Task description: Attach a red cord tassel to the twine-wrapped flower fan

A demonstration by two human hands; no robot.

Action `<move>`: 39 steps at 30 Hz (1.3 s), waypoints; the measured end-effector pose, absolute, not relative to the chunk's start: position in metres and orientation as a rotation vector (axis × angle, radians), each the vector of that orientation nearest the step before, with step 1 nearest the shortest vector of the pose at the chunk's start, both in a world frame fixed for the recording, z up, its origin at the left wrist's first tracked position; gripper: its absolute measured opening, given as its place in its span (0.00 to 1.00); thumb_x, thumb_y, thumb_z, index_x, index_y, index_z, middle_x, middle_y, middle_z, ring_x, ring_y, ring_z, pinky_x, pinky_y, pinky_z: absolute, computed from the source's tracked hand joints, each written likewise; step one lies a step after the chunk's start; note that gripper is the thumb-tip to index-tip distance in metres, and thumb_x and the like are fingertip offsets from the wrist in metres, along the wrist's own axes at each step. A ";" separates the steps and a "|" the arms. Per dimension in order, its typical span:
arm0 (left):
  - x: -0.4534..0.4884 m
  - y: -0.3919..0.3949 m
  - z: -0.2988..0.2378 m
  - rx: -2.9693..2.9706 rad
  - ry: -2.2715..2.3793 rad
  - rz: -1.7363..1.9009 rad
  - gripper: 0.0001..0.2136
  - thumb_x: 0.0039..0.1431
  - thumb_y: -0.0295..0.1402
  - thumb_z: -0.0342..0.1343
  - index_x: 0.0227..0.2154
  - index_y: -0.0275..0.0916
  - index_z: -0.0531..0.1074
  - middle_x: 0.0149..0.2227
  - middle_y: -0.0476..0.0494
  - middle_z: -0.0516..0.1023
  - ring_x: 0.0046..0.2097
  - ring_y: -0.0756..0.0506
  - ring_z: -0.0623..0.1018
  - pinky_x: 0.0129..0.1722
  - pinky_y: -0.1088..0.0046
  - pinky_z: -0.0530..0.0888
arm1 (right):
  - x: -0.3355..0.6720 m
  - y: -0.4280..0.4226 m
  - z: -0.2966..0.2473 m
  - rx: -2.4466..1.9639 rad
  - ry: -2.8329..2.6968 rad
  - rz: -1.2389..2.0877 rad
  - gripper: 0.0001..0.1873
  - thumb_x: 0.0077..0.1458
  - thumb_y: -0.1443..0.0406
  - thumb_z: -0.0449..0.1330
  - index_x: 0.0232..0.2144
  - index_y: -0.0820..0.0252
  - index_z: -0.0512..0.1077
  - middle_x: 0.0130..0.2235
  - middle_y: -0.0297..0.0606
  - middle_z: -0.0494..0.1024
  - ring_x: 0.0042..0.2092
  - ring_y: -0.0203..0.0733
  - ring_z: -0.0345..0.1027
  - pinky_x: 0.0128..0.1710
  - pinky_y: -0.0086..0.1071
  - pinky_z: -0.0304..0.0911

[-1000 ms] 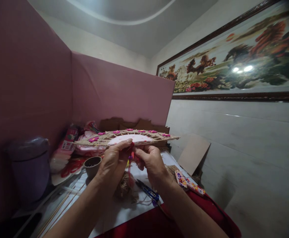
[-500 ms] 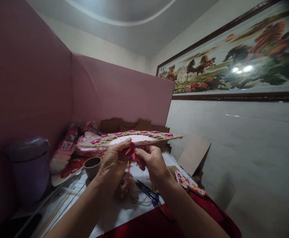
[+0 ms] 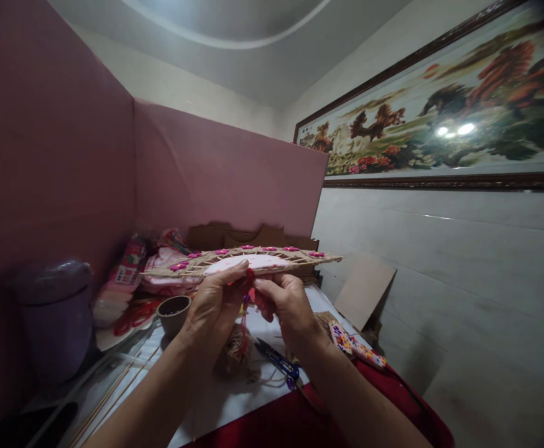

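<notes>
I hold a flat twine-wrapped fan-shaped craft piece (image 3: 272,256) edge-on above the table; it has pink flower studs along its rim and a white and pink centre. My left hand (image 3: 213,308) grips its near edge, thumb on top. My right hand (image 3: 286,308) pinches a red tassel cord (image 3: 248,283) at that same edge; the tassel hangs down between both hands with small beads on it.
On the table below lie a ball of jute twine (image 3: 238,354), blue thread snips (image 3: 278,364), a small brown cup (image 3: 173,311), flowered sticks (image 3: 358,348) and thin skewers (image 3: 113,392). A purple lidded container (image 3: 55,317) stands left. Pink board walls the back and left.
The craft piece has shifted slightly and my fingers have worked the red cord at its edge; both hands stay in nearly the same place.
</notes>
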State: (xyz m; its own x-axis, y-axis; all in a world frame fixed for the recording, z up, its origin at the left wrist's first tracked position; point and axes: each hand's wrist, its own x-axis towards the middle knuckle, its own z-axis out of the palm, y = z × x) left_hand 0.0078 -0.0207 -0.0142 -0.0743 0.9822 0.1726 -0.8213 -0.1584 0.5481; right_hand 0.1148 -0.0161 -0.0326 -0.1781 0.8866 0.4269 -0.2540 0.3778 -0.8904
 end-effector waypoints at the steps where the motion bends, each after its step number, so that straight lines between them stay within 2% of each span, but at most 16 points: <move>1: 0.008 -0.020 -0.014 0.602 0.355 1.640 0.07 0.47 0.15 0.55 0.20 0.29 0.74 0.22 0.44 0.75 0.25 0.51 0.74 0.27 0.79 0.73 | 0.115 -0.016 -0.033 -0.628 -1.377 1.142 0.10 0.45 0.65 0.59 0.16 0.62 0.65 0.14 0.27 0.61 0.15 0.27 0.48 0.13 0.24 0.44; 10: 0.008 -0.020 -0.012 0.534 0.386 1.661 0.09 0.40 0.11 0.54 0.18 0.29 0.73 0.20 0.46 0.74 0.23 0.53 0.73 0.25 0.81 0.72 | 0.115 -0.015 -0.034 -0.619 -1.386 1.149 0.11 0.45 0.65 0.58 0.16 0.62 0.65 0.13 0.27 0.62 0.15 0.27 0.48 0.13 0.24 0.43; 16: 0.009 -0.019 -0.012 0.569 0.388 1.677 0.08 0.37 0.12 0.55 0.14 0.30 0.71 0.19 0.46 0.73 0.22 0.52 0.72 0.24 0.81 0.72 | 0.113 -0.016 -0.036 -0.619 -1.374 1.154 0.10 0.45 0.65 0.58 0.16 0.62 0.64 0.14 0.26 0.61 0.15 0.27 0.48 0.13 0.24 0.43; 31: 0.009 -0.015 -0.019 0.578 0.293 1.677 0.07 0.44 0.15 0.58 0.18 0.30 0.74 0.23 0.45 0.75 0.26 0.52 0.75 0.30 0.81 0.74 | 0.115 -0.011 -0.030 -0.619 -1.389 1.127 0.12 0.46 0.62 0.60 0.18 0.62 0.64 0.14 0.26 0.62 0.15 0.26 0.49 0.13 0.23 0.43; 39: 0.012 -0.016 -0.022 0.646 0.307 1.718 0.06 0.40 0.18 0.62 0.17 0.32 0.73 0.21 0.49 0.73 0.26 0.53 0.74 0.29 0.81 0.73 | 0.112 -0.009 -0.032 -0.623 -1.385 1.115 0.12 0.45 0.62 0.60 0.17 0.61 0.64 0.13 0.25 0.61 0.14 0.27 0.48 0.13 0.23 0.43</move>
State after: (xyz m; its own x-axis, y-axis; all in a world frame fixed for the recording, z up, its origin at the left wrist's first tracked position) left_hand 0.0117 -0.0160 -0.0219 -0.1312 0.9582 0.2542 -0.8107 -0.2513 0.5288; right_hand 0.1119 -0.0087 -0.0317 -0.1647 0.8811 0.4434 -0.2449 0.3990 -0.8837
